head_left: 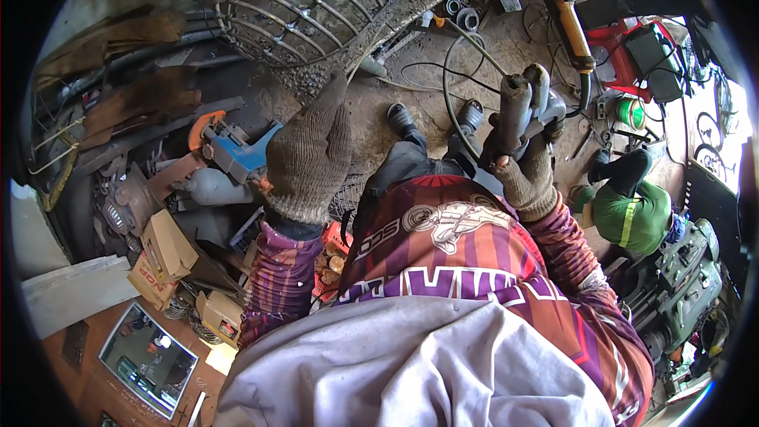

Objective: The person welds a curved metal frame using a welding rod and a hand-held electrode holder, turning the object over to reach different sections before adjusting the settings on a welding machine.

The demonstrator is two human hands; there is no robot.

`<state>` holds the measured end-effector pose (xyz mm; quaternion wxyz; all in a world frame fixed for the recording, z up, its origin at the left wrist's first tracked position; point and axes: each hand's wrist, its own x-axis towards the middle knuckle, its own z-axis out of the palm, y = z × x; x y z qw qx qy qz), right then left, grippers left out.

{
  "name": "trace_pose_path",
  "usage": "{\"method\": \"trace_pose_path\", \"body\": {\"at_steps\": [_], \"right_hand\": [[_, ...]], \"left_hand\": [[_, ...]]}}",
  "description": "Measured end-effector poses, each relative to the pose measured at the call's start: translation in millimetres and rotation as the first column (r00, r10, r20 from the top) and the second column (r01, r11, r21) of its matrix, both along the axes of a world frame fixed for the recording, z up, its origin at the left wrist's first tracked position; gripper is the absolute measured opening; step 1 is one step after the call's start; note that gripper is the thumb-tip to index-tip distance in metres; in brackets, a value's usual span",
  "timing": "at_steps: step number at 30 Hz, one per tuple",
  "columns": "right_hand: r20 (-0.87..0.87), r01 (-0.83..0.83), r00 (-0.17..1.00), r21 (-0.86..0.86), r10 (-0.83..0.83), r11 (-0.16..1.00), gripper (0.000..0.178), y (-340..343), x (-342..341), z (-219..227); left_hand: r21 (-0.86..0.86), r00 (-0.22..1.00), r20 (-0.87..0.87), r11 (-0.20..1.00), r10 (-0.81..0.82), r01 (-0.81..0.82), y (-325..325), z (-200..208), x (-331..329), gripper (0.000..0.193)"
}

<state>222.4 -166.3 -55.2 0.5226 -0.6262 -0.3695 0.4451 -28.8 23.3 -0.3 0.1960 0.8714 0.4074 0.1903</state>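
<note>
My left hand (311,160), in a worn knitted grey-brown glove, is raised with its fingers stretched out toward the bench edge; nothing shows in it. Just beyond its fingertips lies a cage of bent steel bars (304,12) with welded crossings. My right hand (528,170), gloved too with a bare fingertip showing, is closed around what looks like a welding electrode holder, mostly hidden by the fingers. From that grip a thin welding rod (477,43) points up and left toward the bench. A dark cable (447,83) loops beside the hand.
An orange angle grinder (557,0) lies beyond my right hand. At right, a person in green (632,209) crouches near a grey machine (684,281). A blue tool (237,150), cardboard boxes (162,261) and scrap crowd the left. Cables trail over the floor.
</note>
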Motion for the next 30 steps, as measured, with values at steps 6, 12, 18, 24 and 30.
{"method": "trace_pose_path", "body": {"at_steps": [6, 12, 18, 24, 30], "right_hand": [[0.088, -0.095, 0.991, -0.039, 0.098, 0.995, 0.072, -1, 7, -8], [-0.022, -0.100, 0.995, -0.017, 0.099, 0.995, 0.074, 10, 3, -8], [0.117, -0.145, 0.982, -0.031, 0.147, 0.989, 0.074, 20, 4, -6], [0.216, -0.155, 0.965, 0.024, 0.146, 0.988, 0.077, 36, -2, -4], [0.262, -0.227, 0.939, -0.015, 0.223, 0.974, 0.078, 44, 0, -18]], "left_hand": [[-0.009, 0.989, -0.138, 0.998, 0.060, -0.062, 4, 4, 13, 0.037], [-0.043, 0.976, -0.206, 0.996, 0.066, -0.077, 7, 1, 14, 0.037], [-0.015, 0.982, -0.189, 1.000, 0.019, -0.022, 12, -6, 10, 0.039], [0.099, 0.995, -0.095, 0.995, -0.014, 0.023, 15, -15, 9, 0.042], [0.032, 0.991, -0.132, 0.999, 0.009, -0.005, 14, -8, 11, 0.039]]}}
